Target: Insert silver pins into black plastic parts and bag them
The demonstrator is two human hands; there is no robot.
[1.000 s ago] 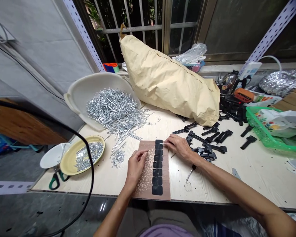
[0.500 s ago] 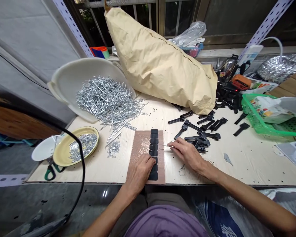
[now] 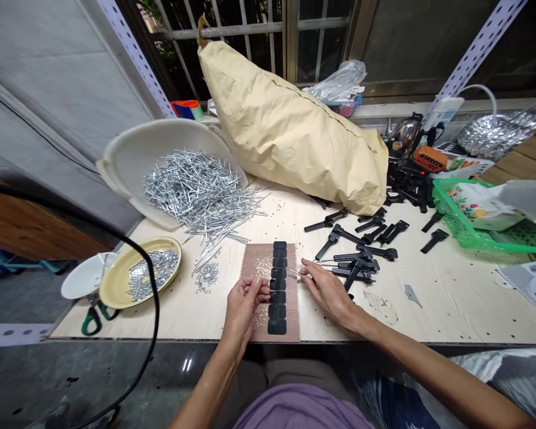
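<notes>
A column of black rounded-corner pieces (image 3: pixel 277 297) lies on a brown board (image 3: pixel 292 325) at the table's front. Beside its left edge, my left hand (image 3: pixel 245 302) has thumb and fingers pinched together; what they hold, if anything, is too small to make out. My right hand (image 3: pixel 328 293) is closed on a thin metal rod (image 3: pixel 295 272), whose tip points left toward the black pieces. Tiny pale bits (image 3: pixel 262 265) are scattered on the board left of the column. Several black plastic parts with long stems (image 3: pixel 355 262) lie just beyond my right hand.
At the left, a tilted white basin (image 3: pixel 129 161) spills metal pins (image 3: pixel 196 190). Nearby are a yellow plate (image 3: pixel 111 292) of small metal pieces, green-handled scissors (image 3: pixel 92 322) and a black cable (image 3: pixel 154 286). A large paper sack (image 3: pixel 295 131) stands behind; a green basket (image 3: pixel 469 235) is at right.
My left hand has lifted off the black pieces and drawn back to their left, fingers now pinched. My right hand still holds the rod, slightly lower in view. The camera view has tilted up.
</notes>
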